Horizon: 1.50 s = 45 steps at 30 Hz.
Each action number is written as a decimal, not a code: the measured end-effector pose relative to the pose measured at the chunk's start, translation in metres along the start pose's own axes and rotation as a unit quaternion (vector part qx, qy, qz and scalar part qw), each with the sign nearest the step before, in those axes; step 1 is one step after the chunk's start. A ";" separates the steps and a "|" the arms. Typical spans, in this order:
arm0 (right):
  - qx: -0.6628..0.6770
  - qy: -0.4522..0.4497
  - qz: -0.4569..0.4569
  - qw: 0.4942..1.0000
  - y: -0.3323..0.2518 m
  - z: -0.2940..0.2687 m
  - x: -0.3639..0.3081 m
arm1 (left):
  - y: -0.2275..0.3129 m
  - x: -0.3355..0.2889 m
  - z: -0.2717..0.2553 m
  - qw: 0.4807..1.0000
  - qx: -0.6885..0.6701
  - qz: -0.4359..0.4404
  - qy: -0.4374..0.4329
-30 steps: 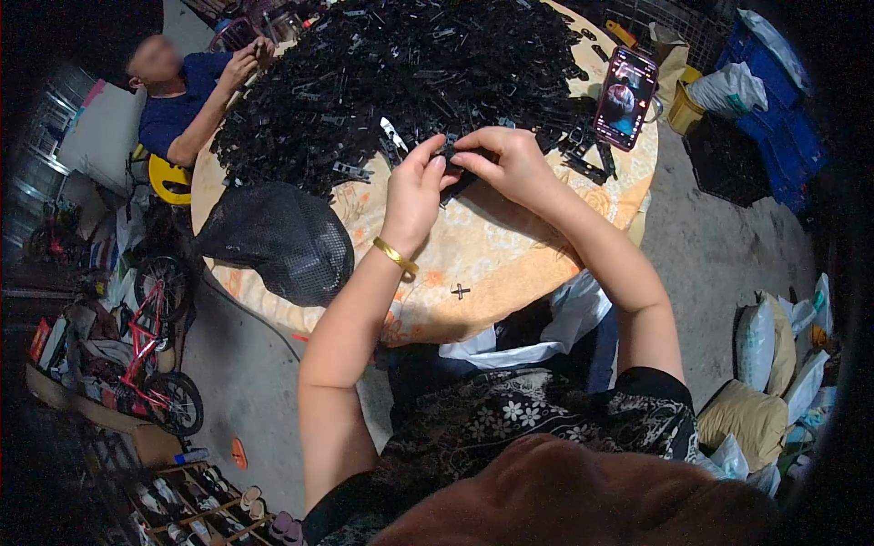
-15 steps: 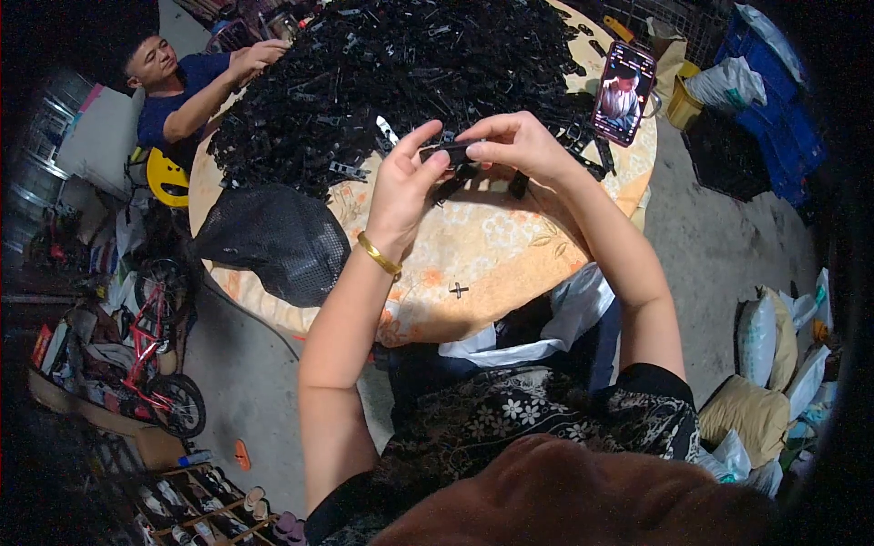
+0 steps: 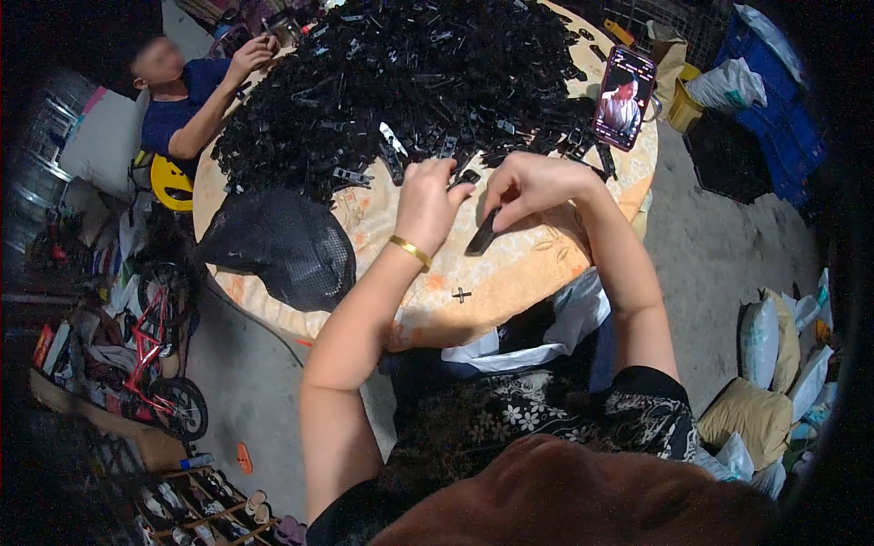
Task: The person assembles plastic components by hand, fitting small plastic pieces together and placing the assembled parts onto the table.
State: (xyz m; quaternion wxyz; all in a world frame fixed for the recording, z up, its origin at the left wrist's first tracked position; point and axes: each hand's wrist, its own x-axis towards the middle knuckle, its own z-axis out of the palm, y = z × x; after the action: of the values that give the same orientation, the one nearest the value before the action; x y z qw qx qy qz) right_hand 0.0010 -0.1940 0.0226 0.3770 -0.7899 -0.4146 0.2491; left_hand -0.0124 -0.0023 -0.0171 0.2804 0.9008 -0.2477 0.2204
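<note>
My right hand [image 3: 530,189], above the near part of a cloth-covered table, pinches a flat, narrow black plastic piece [image 3: 482,237] between thumb and fingers; the piece slants down toward the cloth. To its left, my left hand [image 3: 426,202], with a gold bangle at the wrist, has its fingers curled at the near edge of a big pile of black plastic pieces [image 3: 410,82]. A small dark clip-like piece [image 3: 467,177] shows between its thumb and fingers. Its grip there is partly hidden. One white piece [image 3: 392,138] stands out just beyond my left hand.
A black mesh bag [image 3: 282,250] lies on the tablecloth [image 3: 510,296] at the left, and a small black cross-shaped piece [image 3: 462,295] near the front. A phone [image 3: 625,98] stands at the right. A person [image 3: 187,100] works across the left side. Sacks [image 3: 751,419] sit on the floor.
My hands were together over the table holding a black piece; they have moved apart and lower. The right has brought a black piece nearer; the left has reached to the pile's edge.
</note>
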 end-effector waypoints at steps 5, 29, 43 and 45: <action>0.041 0.076 -0.005 0.996 -0.006 -0.007 0.007 | 0.007 -0.003 0.005 0.997 0.060 0.050 -0.020; -0.358 0.471 -0.139 0.794 0.014 -0.065 0.111 | 0.008 0.005 -0.019 0.826 -0.487 -0.281 0.045; -0.108 0.469 -0.164 0.861 -0.004 0.017 0.034 | 0.002 0.009 -0.010 0.747 -0.592 -0.301 0.016; -0.138 0.484 -0.190 0.843 0.000 0.013 0.032 | 0.000 0.010 -0.014 0.758 -0.575 -0.307 0.010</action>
State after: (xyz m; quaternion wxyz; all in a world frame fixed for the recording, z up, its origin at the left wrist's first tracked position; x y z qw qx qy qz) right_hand 0.0089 -0.1614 0.0123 0.4569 -0.7595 -0.3518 -0.3012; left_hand -0.0078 0.0031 -0.0012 0.8010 0.5953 -0.0353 -0.0523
